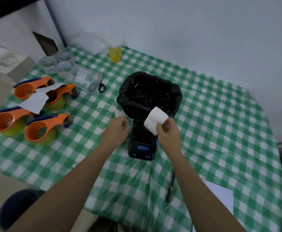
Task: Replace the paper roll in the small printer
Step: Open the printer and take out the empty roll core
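Green-and-white checked cloth covers the bench point(220, 114), which stands against a pale wall. Near the middle sits the small black printer point(142, 144), its lid raised and its paper bay open. Just beyond it stands a bin lined with a black bag point(148, 94). The right hand point(168, 133) holds a white paper roll point(155, 120) above the printer's far right corner, fingers point(167, 123) closed on the roll's end. The left hand point(116, 131) hovers just left of the printer, fingers curled, pinching a thin clear wrapping. Four orange tape dispensers point(41, 129) lie far left, scissors point(98, 82) beyond them.
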Available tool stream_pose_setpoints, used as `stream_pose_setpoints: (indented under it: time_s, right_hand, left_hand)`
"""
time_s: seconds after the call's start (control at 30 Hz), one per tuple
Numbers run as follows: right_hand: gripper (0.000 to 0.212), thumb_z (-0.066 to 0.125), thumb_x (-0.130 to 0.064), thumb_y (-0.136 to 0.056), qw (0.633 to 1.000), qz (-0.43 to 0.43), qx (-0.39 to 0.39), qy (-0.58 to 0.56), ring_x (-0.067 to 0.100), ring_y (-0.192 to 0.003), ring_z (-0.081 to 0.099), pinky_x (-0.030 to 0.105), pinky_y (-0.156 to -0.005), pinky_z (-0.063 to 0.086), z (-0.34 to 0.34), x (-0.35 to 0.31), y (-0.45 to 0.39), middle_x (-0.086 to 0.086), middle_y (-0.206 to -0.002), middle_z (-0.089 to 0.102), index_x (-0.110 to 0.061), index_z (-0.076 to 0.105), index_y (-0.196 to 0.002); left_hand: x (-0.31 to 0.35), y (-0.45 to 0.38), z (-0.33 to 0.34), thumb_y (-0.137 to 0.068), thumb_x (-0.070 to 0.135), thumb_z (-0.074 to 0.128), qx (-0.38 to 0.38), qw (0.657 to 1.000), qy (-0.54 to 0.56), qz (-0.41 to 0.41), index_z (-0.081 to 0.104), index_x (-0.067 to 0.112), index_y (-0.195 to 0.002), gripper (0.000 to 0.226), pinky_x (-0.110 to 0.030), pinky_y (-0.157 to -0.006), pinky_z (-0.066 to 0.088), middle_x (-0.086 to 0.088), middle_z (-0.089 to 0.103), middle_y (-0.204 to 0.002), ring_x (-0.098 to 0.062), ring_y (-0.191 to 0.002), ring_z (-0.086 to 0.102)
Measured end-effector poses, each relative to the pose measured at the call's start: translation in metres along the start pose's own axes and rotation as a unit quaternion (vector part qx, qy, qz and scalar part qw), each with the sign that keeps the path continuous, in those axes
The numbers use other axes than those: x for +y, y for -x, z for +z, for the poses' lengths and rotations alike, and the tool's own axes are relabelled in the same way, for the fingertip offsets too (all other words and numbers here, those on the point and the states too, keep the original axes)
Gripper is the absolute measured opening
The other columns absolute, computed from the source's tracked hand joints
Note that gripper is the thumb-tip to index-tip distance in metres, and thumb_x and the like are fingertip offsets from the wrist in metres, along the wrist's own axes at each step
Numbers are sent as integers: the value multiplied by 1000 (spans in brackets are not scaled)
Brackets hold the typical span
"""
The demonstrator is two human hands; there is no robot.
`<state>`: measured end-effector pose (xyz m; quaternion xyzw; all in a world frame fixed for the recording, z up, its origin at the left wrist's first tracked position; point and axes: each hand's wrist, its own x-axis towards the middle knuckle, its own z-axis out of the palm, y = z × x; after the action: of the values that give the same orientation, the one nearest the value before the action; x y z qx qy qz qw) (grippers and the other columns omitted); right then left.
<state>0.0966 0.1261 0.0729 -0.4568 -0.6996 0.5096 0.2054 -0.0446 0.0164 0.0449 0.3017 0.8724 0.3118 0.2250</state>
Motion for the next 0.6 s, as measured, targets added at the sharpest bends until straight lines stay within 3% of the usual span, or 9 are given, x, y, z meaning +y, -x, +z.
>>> stream_pose_setpoints:
  time_s: [0.1, 0.23, 0.3, 0.4, 0.43, 0.6]
  right_hand:
    - [20, 54, -20, -91, 996, -51, 71, -23, 22, -75, 56, 30, -60, 46, -8, -29, -15, 19, -90, 63, -1, 49, -93]
    - [17, 54, -21, -91, 982, -134, 136, 14, 18, -82, 60, 24, -64, 48, -5, -68, -50, 2, -87, 60, -4, 54, -93]
    - [22, 54, -22, -92, 986, -119, 81, 87, 26, -98, 62, 25, -70, 48, 1, -67, -72, 4, -101, 62, -5, 56, -105]
    - [56, 55, -28, -92, 958, -24, -138, 252, 30, -129, 44, 38, -103, 42, 11, -45, -82, 9, -144, 44, -11, 35, -141]
    - [58, 54, -27, -92, 952, -27, -162, 259, 29, -132, 41, 38, -107, 38, 14, -37, -78, 8, -147, 40, -12, 32, -144]
    - [38, 48, -15, -94, 956, -130, -128, 232, 22, -126, 48, 30, -103, 38, 25, -16, -39, 6, -138, 52, -13, 49, -132]
  left_hand:
    - [10, -9, -10, -93, 20, 46, 0, 1000, 6, 20, 58, 14, -111, 23, -39, -78, 50, -10, 59, -113, -25, -84, 59]
    - [18, -17, -20, -95, 22, 43, 0, 1000, -7, 8, 56, 13, -116, 26, -33, -70, 44, -7, 56, -116, -20, -78, 55]
    - [15, -19, -23, -94, 22, 43, 2, 1000, -6, 3, 56, 12, -116, 27, -35, -75, 46, -9, 56, -116, -21, -84, 57]
    - [2, -20, -23, -93, 21, 46, -10, 1000, -15, -19, 56, 8, -115, 27, -38, -85, 47, -14, 56, -121, -29, -98, 59]
    - [-4, -19, -22, -93, 20, 48, -22, 999, -21, -26, 56, 7, -117, 28, -39, -89, 47, -15, 55, -124, -31, -104, 58]
    - [-40, -19, -12, -87, 26, 59, -118, 988, -87, -40, 41, 12, -136, 54, -44, -105, 40, -17, 42, -141, -34, -127, 42]
